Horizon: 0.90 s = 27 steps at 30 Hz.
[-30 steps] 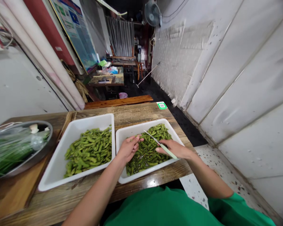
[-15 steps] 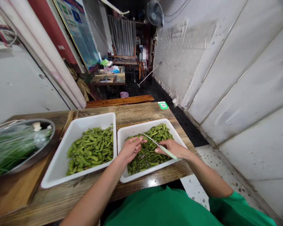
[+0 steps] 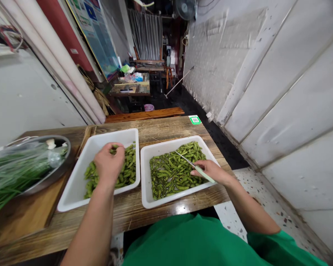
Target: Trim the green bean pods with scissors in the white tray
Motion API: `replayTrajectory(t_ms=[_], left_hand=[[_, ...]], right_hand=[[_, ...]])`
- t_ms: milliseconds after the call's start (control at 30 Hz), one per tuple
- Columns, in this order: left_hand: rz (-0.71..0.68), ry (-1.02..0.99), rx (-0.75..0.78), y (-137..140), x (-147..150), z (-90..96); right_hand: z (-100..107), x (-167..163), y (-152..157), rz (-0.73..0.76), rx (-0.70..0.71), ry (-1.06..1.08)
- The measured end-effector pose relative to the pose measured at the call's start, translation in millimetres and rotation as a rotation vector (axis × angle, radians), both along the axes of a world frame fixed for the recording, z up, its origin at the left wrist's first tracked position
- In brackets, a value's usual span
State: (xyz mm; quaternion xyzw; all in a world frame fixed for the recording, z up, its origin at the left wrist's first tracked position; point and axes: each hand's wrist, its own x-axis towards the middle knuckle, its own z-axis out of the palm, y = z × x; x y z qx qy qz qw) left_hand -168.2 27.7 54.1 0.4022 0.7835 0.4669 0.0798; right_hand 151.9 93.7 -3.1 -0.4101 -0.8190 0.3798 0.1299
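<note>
My left hand (image 3: 110, 162) is over the left white tray (image 3: 72, 195), its fingers curled in a pinch, with a bit of green edamame pod (image 3: 114, 149) showing between thumb and fingers. Below it lies a heap of edamame pods (image 3: 129, 171), partly hidden by the hand. My right hand (image 3: 209, 170) grips scissors (image 3: 202, 173) with a pale green handle, seen edge-on, their thin metal blades pointing away to the left. They are above the right white tray (image 3: 147, 201), where more edamame pods (image 3: 172, 171) lie in some water.
A steel bowl (image 3: 63, 166) of bagged green stalks stands on a wooden board (image 3: 30, 218) at the left. A QR-code card (image 3: 194, 120) is at the table's far corner. Beyond are a bench (image 3: 147, 113), another table (image 3: 130, 88) and a long-handled tool (image 3: 179, 82) against the wall.
My left hand has moved left from above the right tray to above the left one. My right hand stays over the right tray with the scissors. The view has shifted slightly.
</note>
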Motion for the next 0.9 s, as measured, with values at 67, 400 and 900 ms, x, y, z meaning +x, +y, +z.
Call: replayTrajectory(t_ms=[67, 400, 900], left_hand=[[0.046, 0.414, -0.154, -4.2, -5.8, 1.0], [-0.847, 0.846, -0.556, 29.7, 74.1, -69.0], [-0.921, 0.729, -0.654, 25.2, 83.4, -70.6]], right_hand=[[-2.2, -1.2, -0.7, -0.004, -0.005, 0.015], [-6.2, -4.6, -4.6, -0.007, 0.018, 0.027], [-8.7, -7.3, -7.1, -0.044, 0.058, 0.028]])
